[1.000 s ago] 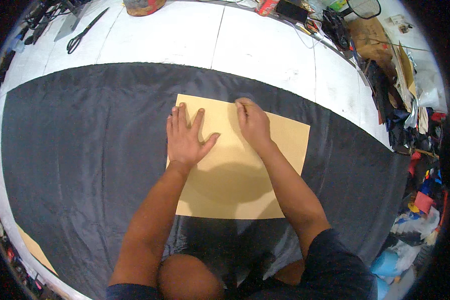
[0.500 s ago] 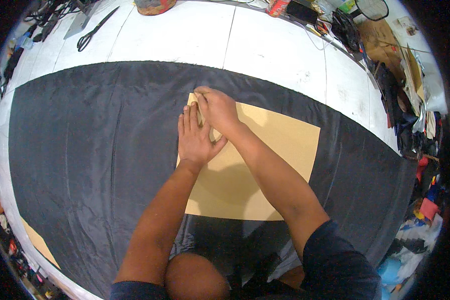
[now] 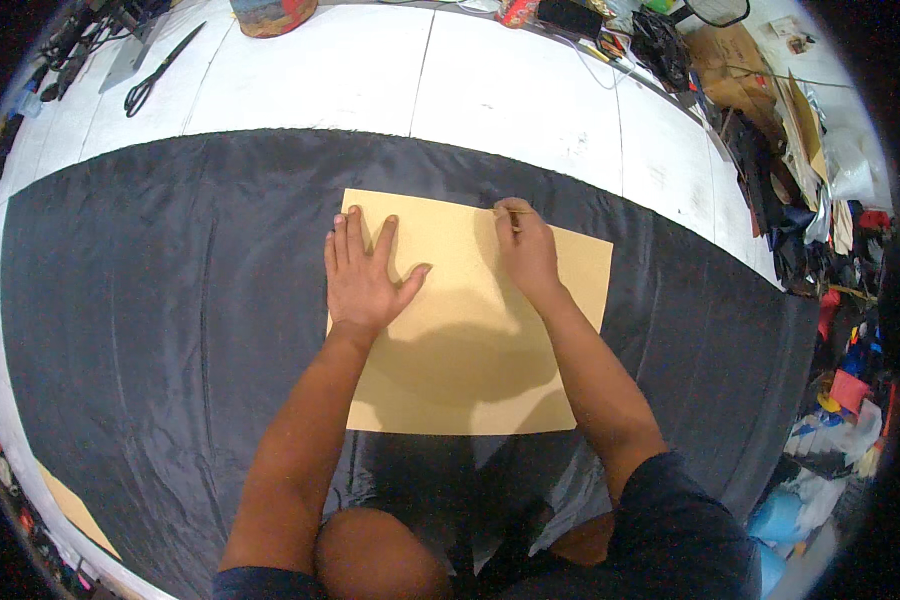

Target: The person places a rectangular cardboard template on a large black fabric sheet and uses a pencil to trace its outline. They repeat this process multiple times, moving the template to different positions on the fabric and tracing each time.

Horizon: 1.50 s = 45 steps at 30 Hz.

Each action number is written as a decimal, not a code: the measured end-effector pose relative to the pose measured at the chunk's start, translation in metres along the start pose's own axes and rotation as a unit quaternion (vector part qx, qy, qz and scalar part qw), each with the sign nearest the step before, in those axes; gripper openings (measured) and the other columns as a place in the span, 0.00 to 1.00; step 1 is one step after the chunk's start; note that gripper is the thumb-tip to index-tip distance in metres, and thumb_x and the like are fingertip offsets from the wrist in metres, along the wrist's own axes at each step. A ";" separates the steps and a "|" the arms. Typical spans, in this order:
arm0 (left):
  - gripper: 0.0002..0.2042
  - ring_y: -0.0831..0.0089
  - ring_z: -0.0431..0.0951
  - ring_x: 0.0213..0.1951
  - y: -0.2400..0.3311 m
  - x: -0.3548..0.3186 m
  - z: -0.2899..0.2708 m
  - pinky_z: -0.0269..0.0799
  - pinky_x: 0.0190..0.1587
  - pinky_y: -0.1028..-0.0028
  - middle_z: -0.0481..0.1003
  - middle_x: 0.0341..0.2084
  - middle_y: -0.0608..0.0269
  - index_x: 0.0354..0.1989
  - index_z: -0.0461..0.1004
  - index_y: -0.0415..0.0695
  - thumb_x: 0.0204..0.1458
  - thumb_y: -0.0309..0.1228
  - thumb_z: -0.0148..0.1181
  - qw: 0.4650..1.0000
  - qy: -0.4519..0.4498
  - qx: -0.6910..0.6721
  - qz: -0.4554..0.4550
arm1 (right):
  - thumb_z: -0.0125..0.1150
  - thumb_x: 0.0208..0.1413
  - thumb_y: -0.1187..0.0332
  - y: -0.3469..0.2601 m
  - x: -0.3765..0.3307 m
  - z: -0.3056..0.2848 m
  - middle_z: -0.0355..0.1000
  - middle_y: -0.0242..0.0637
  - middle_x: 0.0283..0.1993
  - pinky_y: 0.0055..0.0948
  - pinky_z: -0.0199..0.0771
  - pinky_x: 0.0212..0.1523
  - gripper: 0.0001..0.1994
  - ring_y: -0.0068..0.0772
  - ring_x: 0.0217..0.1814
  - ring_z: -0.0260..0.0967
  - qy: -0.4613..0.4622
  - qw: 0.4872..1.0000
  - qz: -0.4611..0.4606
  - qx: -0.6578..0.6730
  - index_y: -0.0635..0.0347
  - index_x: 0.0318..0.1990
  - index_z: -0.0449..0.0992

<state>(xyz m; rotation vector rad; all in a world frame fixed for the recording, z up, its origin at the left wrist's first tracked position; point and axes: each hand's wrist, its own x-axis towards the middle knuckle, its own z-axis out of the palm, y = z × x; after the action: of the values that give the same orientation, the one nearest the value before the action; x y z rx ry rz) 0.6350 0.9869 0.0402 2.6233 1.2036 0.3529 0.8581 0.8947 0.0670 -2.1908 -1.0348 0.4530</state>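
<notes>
A tan rectangular sheet [image 3: 450, 390], like card or stiff paper, lies flat on a wide spread of black cloth [image 3: 160, 300]. My left hand [image 3: 363, 285] presses on the sheet's left part, palm down with fingers spread. At the sheet's far edge, right of the middle, my right hand [image 3: 530, 255] is pinched closed. Something small and thin may be between its fingertips, but I cannot make out what. Both forearms reach in from the lower edge, their shadows falling over the sheet.
Black-handled scissors [image 3: 162, 70] lie on the white surface [image 3: 320, 80] at the far left. A round container [image 3: 273, 15] stands at the far edge. Clutter with a cardboard box [image 3: 735, 70] and bags lines the right side. Another tan piece [image 3: 75, 510] shows at the lower left.
My right hand has slid right along the sheet's far edge, away from its far left corner. My left hand still lies flat on the sheet. The whole view has shifted slightly.
</notes>
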 end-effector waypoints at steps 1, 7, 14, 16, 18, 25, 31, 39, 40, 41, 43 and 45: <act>0.39 0.41 0.50 0.72 0.001 0.000 0.000 0.46 0.71 0.46 0.53 0.70 0.36 0.68 0.65 0.51 0.52 0.62 0.58 1.000 0.007 -0.007 0.003 | 0.50 0.67 0.63 0.003 0.000 -0.002 0.78 0.47 0.47 0.44 0.74 0.52 0.14 0.51 0.48 0.76 0.003 1.000 0.005 -0.008 0.62 0.49 0.77; 0.38 0.41 0.52 0.72 0.001 0.000 0.000 0.48 0.70 0.45 0.54 0.69 0.36 0.67 0.66 0.51 0.51 0.61 0.60 1.000 0.014 -0.008 0.008 | 0.52 0.67 0.62 -0.002 0.001 0.011 0.79 0.46 0.45 0.42 0.75 0.49 0.14 0.49 0.45 0.77 -0.006 0.997 -0.052 -0.053 0.60 0.49 0.77; 0.38 0.42 0.51 0.72 0.001 0.000 0.000 0.47 0.71 0.47 0.55 0.69 0.37 0.67 0.66 0.52 0.51 0.62 0.58 1.000 0.015 0.004 0.005 | 0.51 0.67 0.62 0.031 -0.006 -0.022 0.79 0.48 0.45 0.46 0.75 0.51 0.14 0.53 0.46 0.77 0.034 0.999 0.013 -0.023 0.60 0.50 0.77; 0.38 0.42 0.51 0.72 0.002 0.000 0.000 0.46 0.71 0.47 0.55 0.69 0.38 0.67 0.66 0.52 0.51 0.62 0.58 1.000 0.014 0.006 0.007 | 0.51 0.67 0.61 0.046 -0.010 -0.041 0.79 0.49 0.44 0.46 0.76 0.49 0.14 0.54 0.44 0.77 0.052 0.996 0.065 -0.012 0.61 0.49 0.77; 0.38 0.42 0.51 0.72 0.002 0.000 0.003 0.46 0.72 0.47 0.54 0.70 0.38 0.67 0.66 0.53 0.51 0.62 0.59 1.000 0.021 0.009 0.015 | 0.52 0.67 0.61 0.057 -0.010 -0.044 0.79 0.49 0.42 0.46 0.76 0.47 0.14 0.54 0.43 0.78 0.074 0.996 0.056 -0.017 0.61 0.48 0.77; 0.39 0.42 0.49 0.73 0.002 -0.001 0.001 0.45 0.72 0.47 0.52 0.70 0.38 0.69 0.64 0.54 0.51 0.61 0.59 1.000 0.004 0.028 0.001 | 0.55 0.67 0.61 0.048 -0.008 -0.036 0.80 0.45 0.42 0.35 0.78 0.44 0.13 0.42 0.42 0.80 0.037 0.998 0.037 -0.040 0.61 0.48 0.77; 0.38 0.41 0.50 0.72 0.004 0.000 0.002 0.46 0.71 0.47 0.53 0.70 0.38 0.68 0.64 0.53 0.51 0.60 0.61 0.999 0.009 0.031 0.007 | 0.53 0.67 0.60 0.085 -0.017 -0.071 0.79 0.51 0.43 0.45 0.76 0.48 0.14 0.54 0.45 0.78 0.100 0.991 0.086 -0.033 0.59 0.49 0.77; 0.38 0.39 0.52 0.71 0.004 -0.001 0.001 0.49 0.70 0.46 0.55 0.69 0.37 0.68 0.64 0.51 0.51 0.58 0.62 0.999 0.019 0.038 0.029 | 0.52 0.66 0.58 0.078 -0.014 -0.061 0.79 0.47 0.41 0.45 0.76 0.44 0.13 0.53 0.43 0.78 0.059 0.994 0.069 -0.058 0.54 0.49 0.77; 0.38 0.40 0.52 0.71 0.005 0.000 0.000 0.49 0.70 0.47 0.55 0.69 0.37 0.68 0.64 0.51 0.51 0.58 0.62 0.999 0.017 0.038 0.028 | 0.53 0.66 0.58 0.085 -0.014 -0.063 0.79 0.48 0.41 0.46 0.76 0.43 0.13 0.53 0.42 0.78 0.083 0.994 0.050 -0.041 0.55 0.49 0.77; 0.38 0.40 0.52 0.71 0.005 0.000 -0.001 0.49 0.70 0.47 0.55 0.69 0.37 0.68 0.64 0.51 0.51 0.58 0.62 0.999 0.016 0.040 0.029 | 0.53 0.66 0.58 0.091 -0.017 -0.069 0.79 0.49 0.41 0.46 0.76 0.43 0.13 0.53 0.43 0.78 0.092 0.992 0.080 -0.038 0.55 0.49 0.77; 0.38 0.40 0.52 0.71 0.004 -0.001 -0.002 0.48 0.71 0.48 0.55 0.69 0.37 0.69 0.64 0.52 0.51 0.58 0.62 0.998 0.015 0.047 0.025 | 0.53 0.66 0.58 0.096 -0.021 -0.084 0.79 0.50 0.42 0.46 0.76 0.45 0.14 0.54 0.44 0.78 0.107 0.985 0.133 -0.029 0.56 0.49 0.77; 0.38 0.41 0.51 0.72 0.006 0.000 -0.001 0.48 0.71 0.48 0.55 0.69 0.37 0.69 0.63 0.52 0.51 0.58 0.62 0.998 0.013 0.054 0.022 | 0.53 0.66 0.58 0.114 -0.022 -0.102 0.79 0.52 0.42 0.46 0.76 0.46 0.14 0.55 0.45 0.78 0.142 0.979 0.140 -0.053 0.58 0.48 0.77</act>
<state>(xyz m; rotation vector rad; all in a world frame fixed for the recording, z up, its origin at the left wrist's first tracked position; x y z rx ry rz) 0.6392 0.9829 0.0428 2.7490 1.2057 0.3393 0.9628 0.7816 0.0619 -2.4217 -0.6136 0.2017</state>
